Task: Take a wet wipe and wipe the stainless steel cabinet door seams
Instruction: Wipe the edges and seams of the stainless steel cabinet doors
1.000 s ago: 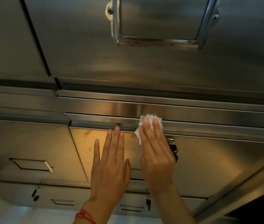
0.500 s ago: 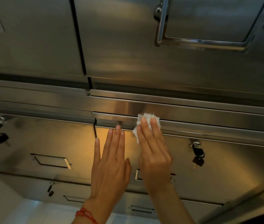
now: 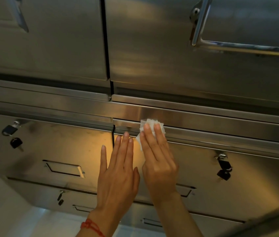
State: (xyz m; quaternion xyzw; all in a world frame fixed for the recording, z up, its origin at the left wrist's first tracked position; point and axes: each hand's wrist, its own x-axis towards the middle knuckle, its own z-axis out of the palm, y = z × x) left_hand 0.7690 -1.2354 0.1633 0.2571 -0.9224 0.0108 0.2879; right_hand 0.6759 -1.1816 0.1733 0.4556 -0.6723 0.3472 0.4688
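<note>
A white wet wipe [image 3: 149, 123] lies against the top edge of a stainless steel cabinet door [image 3: 220, 177], on the horizontal seam [image 3: 212, 132] under a steel rail. My right hand [image 3: 157, 156] presses the wipe flat with straight fingers. Just to its left, my left hand [image 3: 118, 171] rests flat on the door with fingers straight and holds nothing. A dark vertical seam [image 3: 113, 135] between two doors runs just left of my left fingertips.
Upper cabinet doors carry a chrome handle [image 3: 237, 47] at the top right. Keys hang in locks at the left [image 3: 14, 135] and right [image 3: 223, 168]. Recessed pulls [image 3: 63, 168] sit on the lower doors. White floor shows at the bottom left.
The view has shifted left along the cabinet, and both hands with the wipe have slid leftward along the horizontal seam toward the vertical seam. The hands' poses are unchanged.
</note>
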